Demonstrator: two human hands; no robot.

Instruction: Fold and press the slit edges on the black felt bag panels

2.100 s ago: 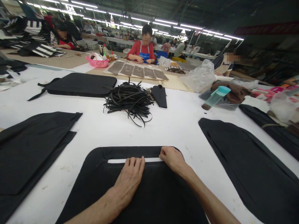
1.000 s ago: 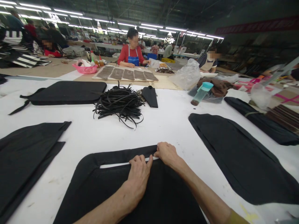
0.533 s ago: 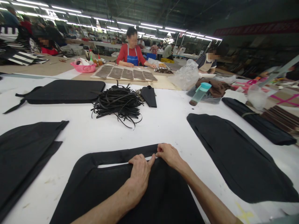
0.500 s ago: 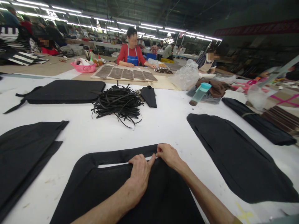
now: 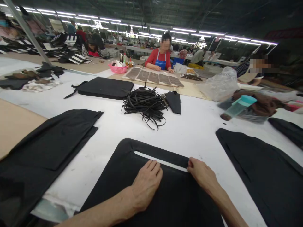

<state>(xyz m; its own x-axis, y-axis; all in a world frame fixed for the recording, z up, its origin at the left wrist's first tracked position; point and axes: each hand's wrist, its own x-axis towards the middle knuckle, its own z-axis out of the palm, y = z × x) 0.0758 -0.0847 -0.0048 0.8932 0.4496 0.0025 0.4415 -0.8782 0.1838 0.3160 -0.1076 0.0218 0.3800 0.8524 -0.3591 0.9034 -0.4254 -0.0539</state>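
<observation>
A black fabric panel (image 5: 175, 201) with a rounded far corner lies on the white table in front of me. Along its far edge runs a narrow white strip (image 5: 163, 160); whether this is tape or a gap showing the table, I cannot tell. My left hand (image 5: 147, 184) rests palm down on the panel just below the strip, fingers side by side and lying on the cloth, thumb hidden. At the strip's right end, my right hand (image 5: 202, 173) pinches the panel's far border between thumb and fingers.
Stacked black fabric pieces (image 5: 54, 138) lie left, another black piece (image 5: 262, 164) right. Beyond are a flat black pad (image 5: 106, 87), a heap of black straps (image 5: 144, 102), a small black template (image 5: 174, 102) and a teal-lidded bottle (image 5: 238, 107). A person in red (image 5: 158, 60) works across the table.
My view has swung left, so everything sits further right. My hands have moved apart: the right is at the strip's right end, the left lies lower on the panel. More of the white strip shows.
</observation>
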